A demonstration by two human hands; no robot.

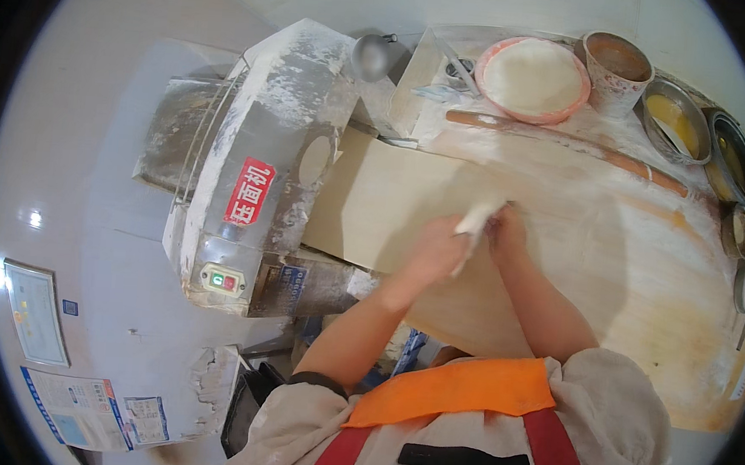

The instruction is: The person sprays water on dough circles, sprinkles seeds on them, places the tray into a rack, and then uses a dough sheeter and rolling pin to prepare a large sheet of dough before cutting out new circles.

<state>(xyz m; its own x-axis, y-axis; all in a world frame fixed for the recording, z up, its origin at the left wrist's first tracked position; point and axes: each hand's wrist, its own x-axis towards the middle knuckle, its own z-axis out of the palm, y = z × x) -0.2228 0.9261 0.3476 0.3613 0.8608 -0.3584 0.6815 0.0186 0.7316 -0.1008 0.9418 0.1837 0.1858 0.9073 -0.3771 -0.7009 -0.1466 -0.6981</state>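
A wide, pale dough sheet [383, 199] stretches from the dough-rolling machine [268, 132] on the left across to my hands. At its near right end a strip of the dough is lifted and bunched. My left hand [441, 249] is closed around this bunched edge, a little left of the table's middle. Close beside it, my right hand [507, 234] is closed at the other side of the same edge. The fingertips of my right hand are partly hidden.
Beneath the dough lies a floured wooden board [658, 301]. Behind it rest a long wooden rolling pin [565, 144], a pink-rimmed basin [487, 95] of white flour and a floury bucket [615, 94]. Metal bowls [676, 123] line the right edge. A metal ladle [370, 58] sits by the machine.
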